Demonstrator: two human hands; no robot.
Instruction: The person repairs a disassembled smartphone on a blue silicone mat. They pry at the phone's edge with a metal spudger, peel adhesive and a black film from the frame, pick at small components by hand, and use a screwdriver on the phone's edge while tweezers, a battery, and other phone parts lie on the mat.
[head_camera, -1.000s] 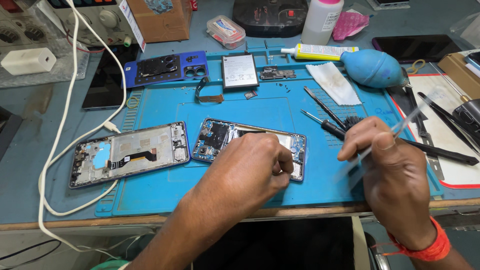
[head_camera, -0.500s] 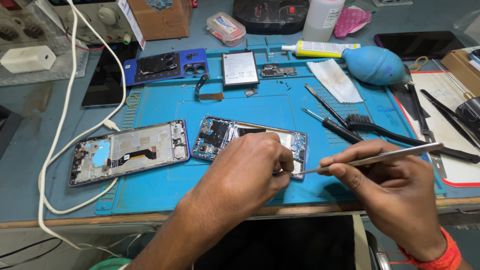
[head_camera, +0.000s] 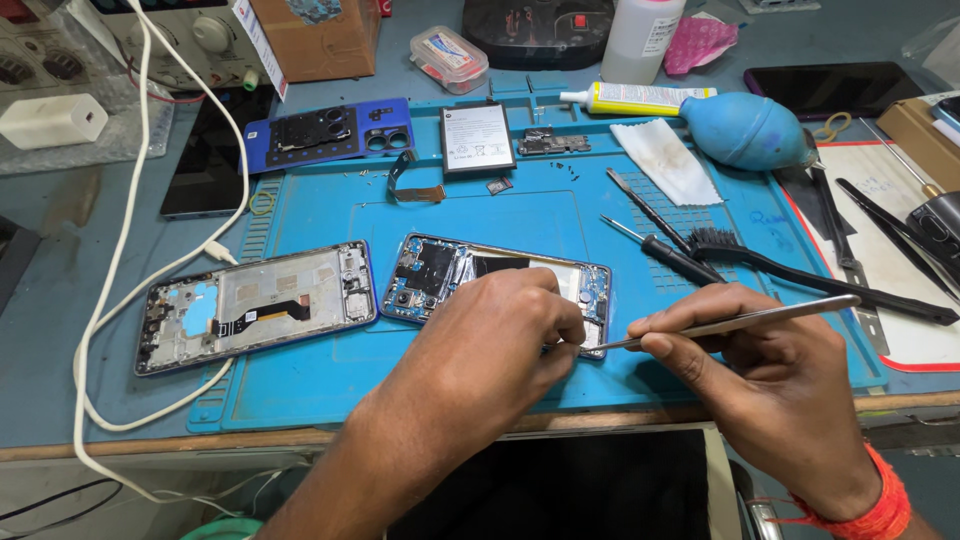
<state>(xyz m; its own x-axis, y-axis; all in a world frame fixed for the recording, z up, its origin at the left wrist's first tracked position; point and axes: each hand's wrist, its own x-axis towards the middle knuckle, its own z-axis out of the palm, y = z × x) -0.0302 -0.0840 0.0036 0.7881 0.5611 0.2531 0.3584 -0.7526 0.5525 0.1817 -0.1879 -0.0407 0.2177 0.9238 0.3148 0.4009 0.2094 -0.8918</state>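
- Head view: an opened phone (head_camera: 470, 275) with a blue frame is seen lying near the front edge of a blue work mat (head_camera: 320, 380), its circuit boards exposed.
- The left hand (head_camera: 490, 350) is laid over the right half of that phone, the fingers curled down and pressed on its lower edge; whether anything small is pinched beneath them cannot be told.
- Metal tweezers (head_camera: 740, 322) are held clamped between thumb and fingers of the right hand (head_camera: 770, 390), and the tip is pointed at the phone's lower right corner, just beside the left fingertips.
- A second phone frame (head_camera: 255, 305) is seen lying left of the opened phone, apart from it.
- A black brush (head_camera: 800, 275) and a screwdriver (head_camera: 665, 250) are placed behind the right hand.
- A battery (head_camera: 477, 138) and a blue dust blower (head_camera: 745, 130) are seen at the mat's far side.
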